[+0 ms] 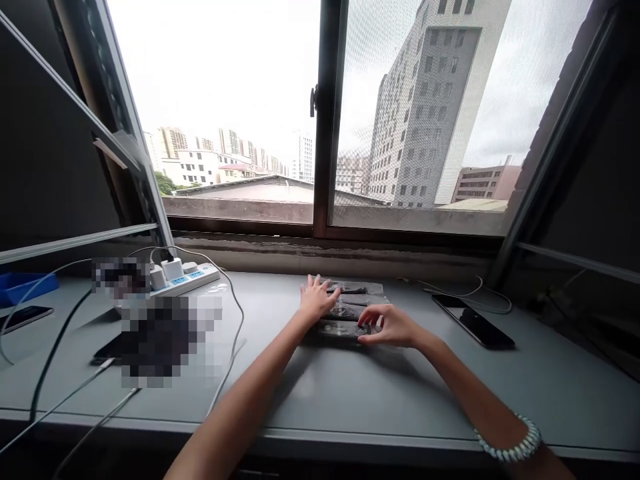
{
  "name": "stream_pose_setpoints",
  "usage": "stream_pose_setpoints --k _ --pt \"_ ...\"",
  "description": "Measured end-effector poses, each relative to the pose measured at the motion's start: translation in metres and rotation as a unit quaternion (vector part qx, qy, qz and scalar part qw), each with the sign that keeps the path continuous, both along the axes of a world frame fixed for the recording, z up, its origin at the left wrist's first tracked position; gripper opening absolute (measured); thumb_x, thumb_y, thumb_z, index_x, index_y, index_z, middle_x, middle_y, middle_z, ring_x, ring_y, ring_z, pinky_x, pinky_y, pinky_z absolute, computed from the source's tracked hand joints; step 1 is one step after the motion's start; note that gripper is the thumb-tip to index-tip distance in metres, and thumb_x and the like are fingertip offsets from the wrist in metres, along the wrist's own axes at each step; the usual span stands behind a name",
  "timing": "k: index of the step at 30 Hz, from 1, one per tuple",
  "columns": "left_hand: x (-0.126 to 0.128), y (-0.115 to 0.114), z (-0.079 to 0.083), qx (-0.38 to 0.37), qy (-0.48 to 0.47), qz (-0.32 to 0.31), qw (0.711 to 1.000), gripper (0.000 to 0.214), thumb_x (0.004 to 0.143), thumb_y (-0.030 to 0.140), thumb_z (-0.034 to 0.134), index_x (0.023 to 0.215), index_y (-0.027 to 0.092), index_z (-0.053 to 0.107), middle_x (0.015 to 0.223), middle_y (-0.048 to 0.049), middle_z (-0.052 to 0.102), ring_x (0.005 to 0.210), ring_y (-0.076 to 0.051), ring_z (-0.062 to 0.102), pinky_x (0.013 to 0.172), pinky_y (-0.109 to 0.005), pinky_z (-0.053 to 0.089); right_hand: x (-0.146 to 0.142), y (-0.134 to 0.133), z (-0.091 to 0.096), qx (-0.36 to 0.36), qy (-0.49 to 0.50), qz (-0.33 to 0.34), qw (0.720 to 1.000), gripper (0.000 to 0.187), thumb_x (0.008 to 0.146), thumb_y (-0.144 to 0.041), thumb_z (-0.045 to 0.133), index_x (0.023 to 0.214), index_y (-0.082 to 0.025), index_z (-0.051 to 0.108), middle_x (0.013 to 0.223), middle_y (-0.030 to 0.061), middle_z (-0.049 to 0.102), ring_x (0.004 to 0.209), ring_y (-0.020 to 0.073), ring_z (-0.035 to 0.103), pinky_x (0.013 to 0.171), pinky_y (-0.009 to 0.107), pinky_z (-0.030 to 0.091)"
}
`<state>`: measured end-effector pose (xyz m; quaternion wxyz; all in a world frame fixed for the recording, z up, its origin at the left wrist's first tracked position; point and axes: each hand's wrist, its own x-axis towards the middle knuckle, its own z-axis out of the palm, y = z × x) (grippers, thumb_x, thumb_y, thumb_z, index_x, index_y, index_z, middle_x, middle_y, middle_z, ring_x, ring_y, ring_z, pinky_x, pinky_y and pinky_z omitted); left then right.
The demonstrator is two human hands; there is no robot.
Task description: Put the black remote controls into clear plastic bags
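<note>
Clear plastic packets (pixel 345 311) with dark, long contents lie in rows on the grey table, near the window. What is inside them I cannot make out. My left hand (pixel 318 300) rests on their left end, palm down, with its fingers spread. My right hand (pixel 393 325) is at the right end of the nearest packet (pixel 336 329). Its thumb and fingers curl around that packet's dark end, and part of the grip is hidden behind the fingers.
A phone (pixel 473 321) lies on the right beside a white cable (pixel 493 308). On the left stands a power strip (pixel 187 283) with chargers; cables cross the table (pixel 320 407) there. A blue tray (pixel 27 288) and another phone (pixel 27 318) are at the far left. Two patches are blurred.
</note>
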<state>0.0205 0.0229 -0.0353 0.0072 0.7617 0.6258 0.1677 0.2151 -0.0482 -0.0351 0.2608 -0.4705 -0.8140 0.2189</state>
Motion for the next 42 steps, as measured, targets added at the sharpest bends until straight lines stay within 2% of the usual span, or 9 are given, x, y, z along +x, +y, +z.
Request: stream_pose_setpoints --k 3,6,15,21,25,29,34,38,42 --pt "-0.012 0.008 -0.003 -0.045 -0.006 -0.047 0.998 0.054 0.086 0.053 0.028 0.131 0.026 0.043 0.146 -0.0061 0.027 0.136 -0.031 0.013 0.105 -0.050 0.019 0.003 0.001 0.000 -0.006 -0.015 -0.019 1.000 0.029 0.058 -0.043 0.071 0.079 -0.022 0.067 0.080 0.0013 0.066 0.075 0.0160 0.058 0.063 0.025 0.042" --pt "-0.015 0.010 -0.005 -0.056 -0.005 -0.074 0.996 0.048 0.086 0.048 0.031 0.124 0.025 0.049 0.143 -0.0062 0.034 0.132 -0.031 0.023 0.102 -0.050 0.026 0.007 0.003 0.001 -0.014 -0.032 -0.042 0.999 0.029 0.058 -0.042 0.070 0.079 -0.023 0.067 0.080 0.0014 0.066 0.076 0.0164 0.058 0.063 0.025 0.042" --pt "-0.008 -0.004 -0.003 -0.038 0.010 -0.083 0.996 0.043 0.087 0.046 0.030 0.114 0.023 0.055 0.126 -0.0083 0.050 0.119 -0.031 0.037 0.093 -0.049 0.035 0.015 0.007 -0.004 0.001 -0.023 -0.028 0.999 0.037 0.058 -0.052 0.070 0.083 -0.025 0.066 0.087 0.0021 0.063 0.074 0.0170 0.055 0.064 0.028 0.044" --pt "0.000 -0.014 -0.008 -0.030 0.017 -0.068 0.997 0.042 0.086 0.047 0.031 0.110 0.023 0.056 0.119 -0.0095 0.051 0.115 -0.031 0.039 0.090 -0.049 0.036 0.018 0.010 -0.010 0.064 -0.032 -0.029 0.997 0.039 0.064 -0.060 0.062 0.085 -0.027 0.067 0.090 0.0033 0.059 0.071 0.0170 0.053 0.063 0.032 0.046" --pt "0.007 -0.017 -0.010 -0.020 -0.002 -0.026 0.999 0.041 0.087 0.045 0.030 0.108 0.023 0.056 0.120 -0.0102 0.050 0.119 -0.031 0.036 0.091 -0.052 0.035 0.023 0.016 -0.013 0.111 -0.029 -0.074 0.991 0.041 0.072 -0.060 0.054 0.094 -0.028 0.065 0.099 0.0044 0.059 0.089 0.0214 0.056 0.080 0.036 0.045" --pt "0.010 -0.016 -0.011 0.004 -0.032 0.014 0.999 0.043 0.087 0.046 0.032 0.115 0.020 0.052 0.130 -0.0121 0.043 0.128 -0.031 0.026 0.096 -0.052 0.032 0.024 0.022 -0.020 0.140 -0.034 -0.125 0.982 0.048 0.077 -0.060 0.046 0.113 -0.030 0.058 0.121 0.0058 0.053 0.112 0.0263 0.048 0.096 0.043 0.036" --pt "0.004 -0.008 -0.015 0.027 -0.010 -0.047 0.998 0.056 0.085 0.050 0.036 0.135 0.025 0.034 0.149 -0.0058 0.017 0.137 -0.030 0.003 0.107 -0.050 0.015 0.018 0.031 -0.032 0.136 -0.089 -0.130 0.978 0.058 0.079 -0.061 0.042 0.128 -0.031 0.047 0.143 0.0053 0.034 0.131 0.0291 0.027 0.105 0.050 0.022" --pt "0.002 -0.005 -0.017 -0.011 0.014 -0.070 0.997 0.057 0.086 0.053 0.027 0.135 0.025 0.036 0.149 -0.0043 0.018 0.137 -0.030 0.002 0.108 -0.051 0.011 0.014 0.041 -0.037 0.104 -0.110 -0.114 0.982 0.066 0.080 -0.060 0.040 0.137 -0.027 0.036 0.148 0.0071 0.024 0.135 0.0286 0.020 0.107 0.051 0.014" --pt "0.003 -0.006 -0.015 -0.048 0.031 -0.050 0.997 0.057 0.087 0.052 0.022 0.135 0.024 0.036 0.146 -0.0079 0.026 0.135 -0.033 0.013 0.103 -0.056 0.018 0.011 0.051 -0.041 0.059 -0.096 -0.106 0.988 0.064 0.084 -0.055 0.033 0.141 -0.025 0.029 0.148 0.0080 0.022 0.133 0.0271 0.026 0.106 0.047 0.022"
